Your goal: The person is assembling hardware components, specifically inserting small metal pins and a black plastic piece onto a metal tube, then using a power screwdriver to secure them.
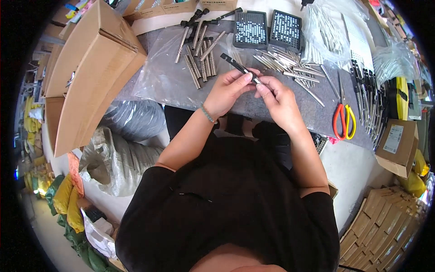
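Together my left hand (225,90) and right hand (277,97) pinched one slim black-tipped metal rod (240,68); red-handled scissors (343,120) lay right of them.

- We held one slim rod-shaped piece (239,67) between both hands above the grey work table, tilted so that it ran up and away to our left.
- Its far part was black and stuck out free beyond our fingers; the near end was bright silver metal.
- We pinched that silver end between the fingertips of both hands.
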Tool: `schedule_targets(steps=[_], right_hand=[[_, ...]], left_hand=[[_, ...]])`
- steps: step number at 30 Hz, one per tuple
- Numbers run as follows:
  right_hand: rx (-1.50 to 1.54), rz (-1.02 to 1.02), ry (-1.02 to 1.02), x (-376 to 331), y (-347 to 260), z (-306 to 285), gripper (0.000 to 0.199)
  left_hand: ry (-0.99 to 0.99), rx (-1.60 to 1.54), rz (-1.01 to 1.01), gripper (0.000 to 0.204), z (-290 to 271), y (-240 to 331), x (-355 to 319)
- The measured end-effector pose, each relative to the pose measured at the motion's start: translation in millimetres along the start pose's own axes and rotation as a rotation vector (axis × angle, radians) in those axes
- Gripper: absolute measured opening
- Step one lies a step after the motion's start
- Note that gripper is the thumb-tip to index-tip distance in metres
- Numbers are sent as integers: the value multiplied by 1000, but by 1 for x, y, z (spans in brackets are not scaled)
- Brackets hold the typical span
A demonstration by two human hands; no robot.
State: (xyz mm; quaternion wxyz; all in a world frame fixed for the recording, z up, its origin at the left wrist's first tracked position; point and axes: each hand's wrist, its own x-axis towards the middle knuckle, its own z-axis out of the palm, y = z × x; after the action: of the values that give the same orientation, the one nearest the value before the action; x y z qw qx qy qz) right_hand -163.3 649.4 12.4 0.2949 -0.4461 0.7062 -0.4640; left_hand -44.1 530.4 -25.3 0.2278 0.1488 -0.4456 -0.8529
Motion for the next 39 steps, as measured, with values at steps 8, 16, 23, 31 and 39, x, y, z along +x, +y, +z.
schedule_targets(steps=[8, 16, 23, 31, 39], right_hand=[[83, -27, -8, 1, 6, 6, 23], [38, 45, -36, 2, 5, 7, 25], [-216, -134, 201, 1, 9, 30, 24], [372, 21, -193, 16, 24, 22, 27], [-330, -353, 329, 7, 5, 34, 20]], left_hand=[[-45, -63, 18, 23, -9, -6, 1], [-20, -12, 32, 24, -3, -5, -2], [47, 65, 57, 25, -7, -9, -3], [-43, -13, 75, 26, -10, -5, -6], [-30, -8, 140, 30, -13, -11, -5]])
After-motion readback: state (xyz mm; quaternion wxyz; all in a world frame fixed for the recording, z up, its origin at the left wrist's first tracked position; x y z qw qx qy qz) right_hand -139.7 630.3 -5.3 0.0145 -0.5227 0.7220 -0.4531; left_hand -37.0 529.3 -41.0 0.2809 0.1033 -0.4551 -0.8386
